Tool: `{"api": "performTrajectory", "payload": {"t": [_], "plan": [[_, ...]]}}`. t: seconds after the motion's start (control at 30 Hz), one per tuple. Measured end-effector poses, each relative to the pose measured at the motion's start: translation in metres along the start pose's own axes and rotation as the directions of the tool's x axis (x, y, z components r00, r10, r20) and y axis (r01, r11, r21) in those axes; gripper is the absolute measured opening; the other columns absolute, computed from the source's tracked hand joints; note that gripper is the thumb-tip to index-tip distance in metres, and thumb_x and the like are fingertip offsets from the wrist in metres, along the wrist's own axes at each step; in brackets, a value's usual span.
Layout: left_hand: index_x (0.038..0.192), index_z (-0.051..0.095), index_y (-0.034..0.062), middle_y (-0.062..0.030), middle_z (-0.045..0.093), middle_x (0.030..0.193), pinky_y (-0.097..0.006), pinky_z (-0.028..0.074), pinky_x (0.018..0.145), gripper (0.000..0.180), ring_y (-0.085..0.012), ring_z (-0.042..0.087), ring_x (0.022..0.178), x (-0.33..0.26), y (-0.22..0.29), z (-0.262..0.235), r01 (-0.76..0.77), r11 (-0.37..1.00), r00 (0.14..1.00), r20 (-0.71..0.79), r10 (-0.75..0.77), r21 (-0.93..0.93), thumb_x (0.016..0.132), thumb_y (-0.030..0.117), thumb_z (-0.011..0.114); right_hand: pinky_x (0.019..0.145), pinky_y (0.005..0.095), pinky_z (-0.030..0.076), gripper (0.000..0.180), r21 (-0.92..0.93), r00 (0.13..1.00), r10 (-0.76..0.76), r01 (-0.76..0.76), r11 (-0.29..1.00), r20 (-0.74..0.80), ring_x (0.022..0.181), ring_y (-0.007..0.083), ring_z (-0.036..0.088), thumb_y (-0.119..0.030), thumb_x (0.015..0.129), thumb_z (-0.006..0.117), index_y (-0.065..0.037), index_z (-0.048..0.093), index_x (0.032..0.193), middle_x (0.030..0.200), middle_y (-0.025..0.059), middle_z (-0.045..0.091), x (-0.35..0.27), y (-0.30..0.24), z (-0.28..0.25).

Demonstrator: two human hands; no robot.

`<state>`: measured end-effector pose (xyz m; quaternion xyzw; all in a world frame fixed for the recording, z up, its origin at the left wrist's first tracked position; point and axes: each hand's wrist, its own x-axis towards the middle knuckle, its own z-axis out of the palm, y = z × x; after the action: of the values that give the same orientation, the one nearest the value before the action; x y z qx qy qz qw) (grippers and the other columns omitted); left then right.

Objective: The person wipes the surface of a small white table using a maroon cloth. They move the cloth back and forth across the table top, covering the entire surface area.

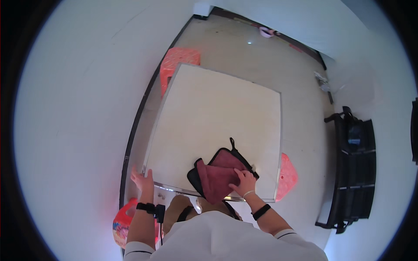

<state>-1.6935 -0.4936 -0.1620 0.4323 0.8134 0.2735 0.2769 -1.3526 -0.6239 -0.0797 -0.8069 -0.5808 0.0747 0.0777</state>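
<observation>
A maroon cloth (pixel 216 182) lies loosely folded on a flat black pouch (pixel 195 178) near the table's front edge, partly hanging over that edge. A short black strap loop (pixel 232 142) sticks out of the pouch's far side. I cannot tell whether the maroon fabric is a separate cloth or the pouch's lining. My right hand (pixel 245 182) rests on the right part of the cloth, thumb and fingers apart. Off by the table's front left corner, my left hand (pixel 143 179) is open, fingers spread, holding nothing.
The pale table (pixel 217 104) has a metal rim. Red plastic stools stand at its far left (pixel 180 56) and right (pixel 286 177). A red container (pixel 123 228) is on the floor near my left forearm. Black linked seats (pixel 356 174) line the right wall; a white wall (pixel 82 122) runs along the left.
</observation>
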Motion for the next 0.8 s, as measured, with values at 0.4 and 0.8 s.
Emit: {"api": "performTrajectory", "payload": {"t": [0.4, 0.8], "plan": [[0.127, 0.035, 0.0047, -0.013, 0.052, 0.108, -0.03, 0.045, 0.079, 0.064, -0.0186, 0.053, 0.097, -0.038, 0.086, -0.016, 0.049, 0.949, 0.299, 0.912, 0.282, -0.31, 0.075, 0.026, 0.066, 0.079, 0.032, 0.042, 0.022, 0.769, 0.979, -0.206, 0.126, 0.626, 0.006, 0.094, 0.0213, 0.049, -0.016, 0.075, 0.061, -0.002, 0.054, 0.09, 0.104, 0.011, 0.049, 0.028, -0.082, -0.046], [0.096, 0.053, 0.0032, -0.0008, 0.055, 0.079, -0.023, 0.044, 0.07, 0.016, -0.0096, 0.052, 0.072, -0.006, 0.129, -0.031, 0.285, 0.755, 0.258, 0.806, 0.532, -0.59, 0.084, 0.013, 0.053, 0.078, 0.0254, 0.042, 0.028, 0.827, 0.993, -0.085, 0.111, 0.551, -0.076, 0.088, 0.0139, 0.052, -0.012, 0.074, 0.061, -0.008, 0.059, 0.102, 0.095, 0.0036, 0.059, 0.026, -0.114, -0.071]]}}
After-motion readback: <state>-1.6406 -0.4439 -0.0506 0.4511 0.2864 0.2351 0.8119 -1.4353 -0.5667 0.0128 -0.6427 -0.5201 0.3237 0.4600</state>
